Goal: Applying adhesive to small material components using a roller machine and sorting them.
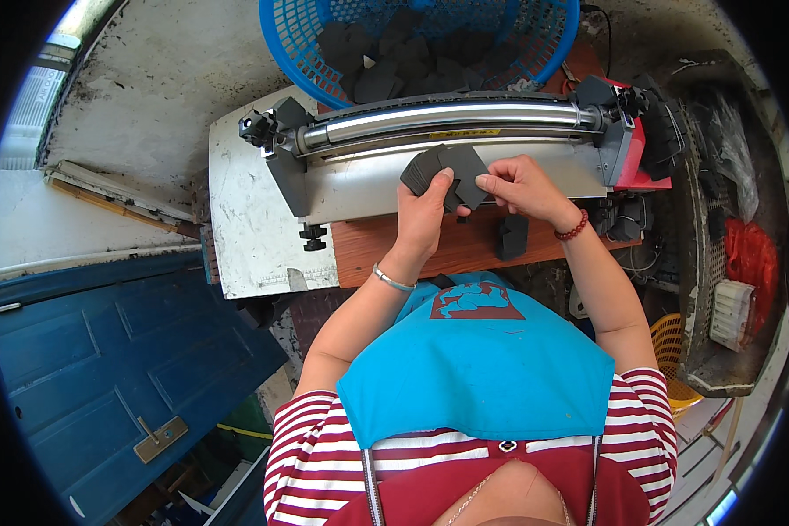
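My left hand [422,215] grips a fanned stack of thin dark grey flat pieces [425,167], its thumb pressed on top. At the stack's right side, my right hand [519,186] pinches the edge of a single dark grey piece [466,167] between thumb and fingers. Both hands are over the front of a roller machine, just before its silver metal feed plate [351,186]. Behind the plate runs a shiny steel roller [447,117] between two dark end brackets. What the pieces are made of I cannot tell.
A blue plastic basket [276,44] with many dark pieces stands behind the machine. On the reddish wooden tabletop [386,254] sits a small dark stack [513,237]. A white board [263,237] is at the left, above a blue door [88,368]. A cluttered grey tray [706,368] lies right.
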`<state>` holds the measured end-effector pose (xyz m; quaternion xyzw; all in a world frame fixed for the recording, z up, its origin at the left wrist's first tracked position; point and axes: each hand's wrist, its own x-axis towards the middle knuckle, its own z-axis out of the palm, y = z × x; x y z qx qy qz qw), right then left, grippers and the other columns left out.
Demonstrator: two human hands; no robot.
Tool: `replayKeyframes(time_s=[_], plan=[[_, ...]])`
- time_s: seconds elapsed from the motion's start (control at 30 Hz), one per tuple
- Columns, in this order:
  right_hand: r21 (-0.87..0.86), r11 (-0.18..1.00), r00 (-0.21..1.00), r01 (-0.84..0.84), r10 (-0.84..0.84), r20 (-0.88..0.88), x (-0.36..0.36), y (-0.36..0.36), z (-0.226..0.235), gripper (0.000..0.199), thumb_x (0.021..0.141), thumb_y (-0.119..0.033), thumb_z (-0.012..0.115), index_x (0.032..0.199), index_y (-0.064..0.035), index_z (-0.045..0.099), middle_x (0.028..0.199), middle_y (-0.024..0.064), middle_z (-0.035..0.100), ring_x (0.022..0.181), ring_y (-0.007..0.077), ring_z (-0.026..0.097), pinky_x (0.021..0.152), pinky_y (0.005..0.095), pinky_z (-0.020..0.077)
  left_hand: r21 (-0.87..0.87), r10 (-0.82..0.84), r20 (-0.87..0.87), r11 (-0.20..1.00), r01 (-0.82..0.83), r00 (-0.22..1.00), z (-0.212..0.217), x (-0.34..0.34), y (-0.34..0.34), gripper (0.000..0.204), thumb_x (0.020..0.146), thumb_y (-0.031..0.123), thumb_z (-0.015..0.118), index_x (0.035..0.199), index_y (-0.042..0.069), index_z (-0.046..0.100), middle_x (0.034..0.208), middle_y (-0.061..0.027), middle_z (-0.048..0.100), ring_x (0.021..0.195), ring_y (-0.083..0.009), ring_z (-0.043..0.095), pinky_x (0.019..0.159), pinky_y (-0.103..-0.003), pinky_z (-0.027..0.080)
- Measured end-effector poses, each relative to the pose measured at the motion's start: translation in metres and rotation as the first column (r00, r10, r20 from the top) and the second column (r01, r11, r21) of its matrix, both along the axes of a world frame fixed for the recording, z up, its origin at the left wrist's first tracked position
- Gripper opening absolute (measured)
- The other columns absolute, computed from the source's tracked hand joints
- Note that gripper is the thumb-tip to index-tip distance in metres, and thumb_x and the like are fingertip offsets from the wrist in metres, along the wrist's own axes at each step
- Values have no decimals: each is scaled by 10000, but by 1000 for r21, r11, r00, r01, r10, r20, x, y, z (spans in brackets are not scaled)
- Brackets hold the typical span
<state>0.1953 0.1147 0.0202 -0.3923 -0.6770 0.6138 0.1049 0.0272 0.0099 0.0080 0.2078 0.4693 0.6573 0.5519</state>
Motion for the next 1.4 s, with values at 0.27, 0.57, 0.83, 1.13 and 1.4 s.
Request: replayKeyframes(time_s=[0.27,0.57,0.83,1.13,1.4], plan=[[87,990,971,111,-127,201,9,30,-9,372,912,-321,631,684,-28,617,522,10,544,406,81,506,393,227,393,-33,-72,4,997,73,997,6,-1,-1,250,954,155,524,1148,0,555,941,-98,647,830,-192,686,546,-261,567],[-25,1000,994,-11,8,-112,-13,-15,-5,310,952,-324,614,790,-61,626,618,-42,542,480,17,457,436,170,360,-96,-73,-69,993,66,995,2,-2,2,204,939,236,570,1003,46,606,859,-36,640,679,-108,618,486,-249,512],[-103,995,992,16,-29,-121,-3,-11,-10,310,944,-322,620,787,-56,646,612,-27,555,468,27,466,431,178,370,-26,-69,72,997,71,995,0,-7,-2,262,970,258,494,1003,24,607,847,-64,667,711,-124,650,500,-260,529],[-128,992,997,8,-18,-78,1,-9,-5,357,957,-344,599,752,-53,624,597,-28,553,455,23,460,416,175,359,-12,-55,56,998,56,997,-6,-8,-2,294,973,272,468,1029,16,603,882,-70,673,716,-131,653,505,-260,532],[45,990,951,135,-142,275,29,25,-9,411,940,-344,597,752,19,634,563,18,561,430,62,484,393,217,383,-29,-24,5,999,24,1000,0,-9,-2,300,980,247,436,1048,-2,589,898,-95,673,726,-157,663,520,-276,547]])
